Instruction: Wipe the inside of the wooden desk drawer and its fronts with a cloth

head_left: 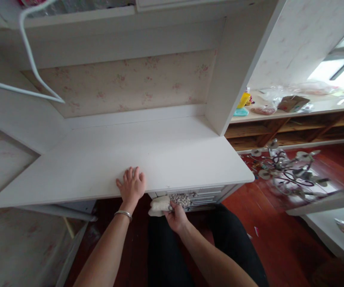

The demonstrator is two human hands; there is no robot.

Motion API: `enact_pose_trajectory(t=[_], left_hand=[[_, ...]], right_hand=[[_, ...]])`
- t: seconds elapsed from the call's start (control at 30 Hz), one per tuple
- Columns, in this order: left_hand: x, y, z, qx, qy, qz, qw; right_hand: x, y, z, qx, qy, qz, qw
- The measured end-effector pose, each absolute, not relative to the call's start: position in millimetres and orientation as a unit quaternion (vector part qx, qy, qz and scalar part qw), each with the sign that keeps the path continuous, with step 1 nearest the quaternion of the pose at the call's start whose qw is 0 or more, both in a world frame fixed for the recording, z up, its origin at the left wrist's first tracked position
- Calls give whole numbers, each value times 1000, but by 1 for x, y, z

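My left hand (131,184) rests palm down near the front edge of the white desk (166,151), its fingers spread and nothing in it. Below that edge and to the right, my right hand (176,217) is closed around a soft bundled cloth (160,205). One end of the cloth is plain cream, the other has a dark leafy or patterned print. Just behind the cloth, under the desktop, are white drawers (208,195), partly covered by it.
A white cable (30,52) hangs at the upper left, in front of the hutch (243,56). To the right, a chandelier (288,169) lies on the red wooden floor (249,215). Behind it, a low shelf unit (279,127) bears a cardboard box (293,103) and plastic bags.
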State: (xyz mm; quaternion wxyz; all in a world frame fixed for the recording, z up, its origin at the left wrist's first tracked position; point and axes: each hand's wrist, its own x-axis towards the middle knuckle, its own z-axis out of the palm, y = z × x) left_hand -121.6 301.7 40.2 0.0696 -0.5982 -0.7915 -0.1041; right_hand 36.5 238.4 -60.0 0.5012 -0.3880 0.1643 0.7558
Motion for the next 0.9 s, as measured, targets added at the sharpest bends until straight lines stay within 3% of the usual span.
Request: enact_pose_trajectory(t=[0.17, 0.4, 0.67, 0.9], left_hand=[[-122, 302, 41, -595, -795, -101, 61], [-122, 302, 42, -592, -796, -111, 51], [-122, 302, 42, -591, -797, -115, 40], [-122, 301, 41, -593, -796, -113, 51]], right_hand=[[94, 247, -89, -434, 165, 703, 539], [190, 256, -85, -490, 142, 640, 574], [252, 250, -21, -498, 90, 592, 627], [220, 233, 28, -460, 91, 609, 639]])
